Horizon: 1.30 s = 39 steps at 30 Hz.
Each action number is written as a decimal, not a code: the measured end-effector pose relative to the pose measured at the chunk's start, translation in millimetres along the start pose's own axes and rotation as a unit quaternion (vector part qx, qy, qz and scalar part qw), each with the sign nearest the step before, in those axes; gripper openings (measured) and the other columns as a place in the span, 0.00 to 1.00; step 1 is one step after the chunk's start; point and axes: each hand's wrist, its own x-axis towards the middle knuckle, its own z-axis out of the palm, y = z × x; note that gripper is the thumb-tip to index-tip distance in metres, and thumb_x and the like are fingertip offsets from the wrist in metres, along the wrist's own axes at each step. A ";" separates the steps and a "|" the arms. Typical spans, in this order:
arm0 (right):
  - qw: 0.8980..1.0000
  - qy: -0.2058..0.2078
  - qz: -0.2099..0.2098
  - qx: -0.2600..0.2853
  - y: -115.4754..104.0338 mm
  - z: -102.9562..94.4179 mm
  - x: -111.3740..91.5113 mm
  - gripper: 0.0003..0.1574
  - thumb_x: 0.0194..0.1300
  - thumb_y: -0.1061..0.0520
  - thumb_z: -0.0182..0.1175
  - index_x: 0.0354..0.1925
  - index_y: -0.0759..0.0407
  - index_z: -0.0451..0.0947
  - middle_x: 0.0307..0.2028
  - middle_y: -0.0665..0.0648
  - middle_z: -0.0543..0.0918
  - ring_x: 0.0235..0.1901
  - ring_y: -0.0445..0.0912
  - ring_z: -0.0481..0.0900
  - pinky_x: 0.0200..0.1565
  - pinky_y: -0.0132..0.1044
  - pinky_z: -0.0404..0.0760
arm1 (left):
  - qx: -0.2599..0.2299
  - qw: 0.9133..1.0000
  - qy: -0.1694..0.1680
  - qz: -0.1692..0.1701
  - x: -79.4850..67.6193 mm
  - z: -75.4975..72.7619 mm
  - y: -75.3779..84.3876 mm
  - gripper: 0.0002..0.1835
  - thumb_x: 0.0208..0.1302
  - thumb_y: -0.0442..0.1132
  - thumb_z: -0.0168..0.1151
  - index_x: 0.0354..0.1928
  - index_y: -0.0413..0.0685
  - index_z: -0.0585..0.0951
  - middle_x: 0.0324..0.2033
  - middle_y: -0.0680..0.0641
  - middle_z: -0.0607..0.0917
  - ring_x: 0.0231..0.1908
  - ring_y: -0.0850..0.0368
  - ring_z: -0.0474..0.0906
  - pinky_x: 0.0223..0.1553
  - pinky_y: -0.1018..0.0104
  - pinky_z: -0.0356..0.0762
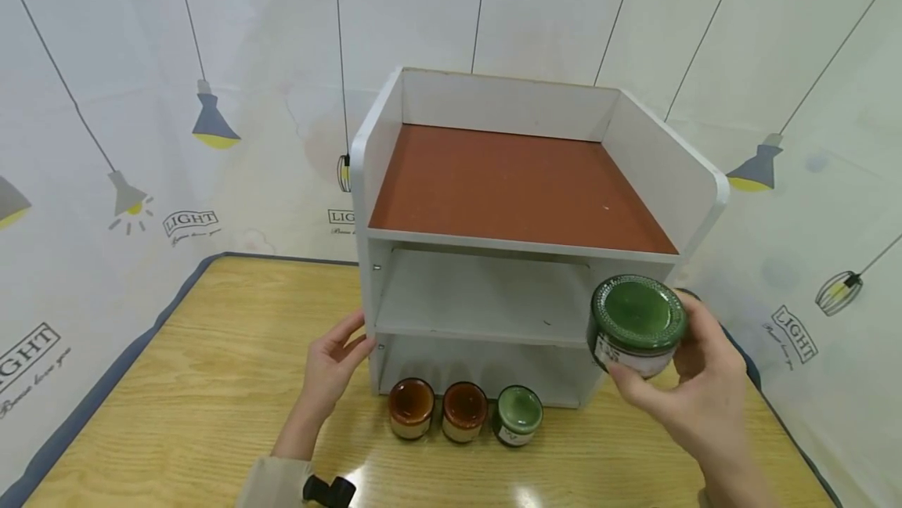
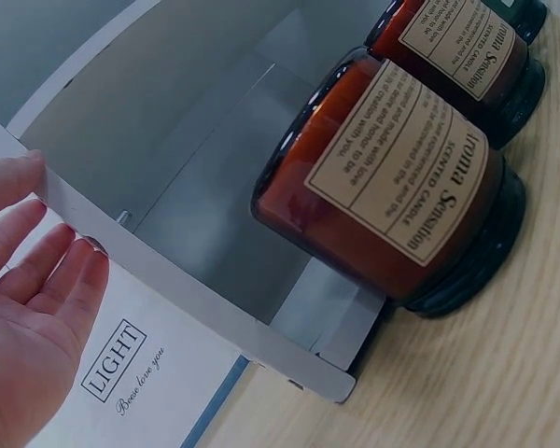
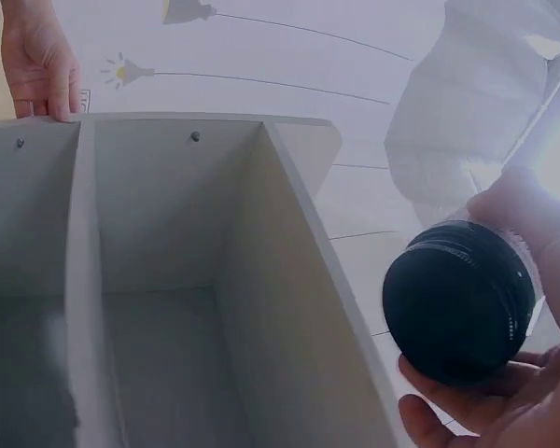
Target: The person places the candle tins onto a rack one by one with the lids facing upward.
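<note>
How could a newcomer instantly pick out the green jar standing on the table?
In the head view, find the white shelf unit on the wooden table. Before its bottom compartment, two brown jars and the green jar stand in a row. It is rightmost, the row's only green one; the right hand holds another green jar.

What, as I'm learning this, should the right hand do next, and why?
Probably ease the held jar left toward the middle shelf: the right hand holds it near the rack's right side, while the left hand touches the opposite side.
</note>
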 end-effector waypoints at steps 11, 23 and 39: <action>1.000 -0.017 0.001 -0.017 -13.2 -2.3 16.8 0.48 0.22 0.86 0.62 0.52 0.80 0.67 0.45 0.59 0.78 0.40 0.45 0.73 0.39 0.22 0.77 | 0.000 1.000 0.000 -0.001 0.2 -0.3 0.1 0.24 0.56 0.18 0.57 0.53 0.43 0.80 0.51 0.53 0.80 0.54 0.64 0.73 0.50 0.71 0.77; 0.996 -0.079 0.008 -0.035 -32.3 -5.8 46.5 0.46 0.24 0.85 0.65 0.50 0.79 0.67 0.42 0.58 0.78 0.38 0.44 0.74 0.37 0.23 0.76 | -0.001 1.000 0.000 -0.003 -0.2 -0.1 0.4 0.24 0.56 0.18 0.57 0.53 0.46 0.80 0.51 0.53 0.81 0.54 0.64 0.74 0.50 0.71 0.77; 0.992 -0.094 0.070 -0.043 -34.6 7.2 69.4 0.43 0.31 0.84 0.66 0.50 0.64 0.72 0.44 0.58 0.76 0.36 0.44 0.72 0.32 0.23 0.78 | 0.003 1.000 -0.006 -0.001 0.0 -0.5 0.8 0.24 0.57 0.18 0.57 0.54 0.44 0.79 0.52 0.52 0.80 0.54 0.64 0.73 0.51 0.70 0.77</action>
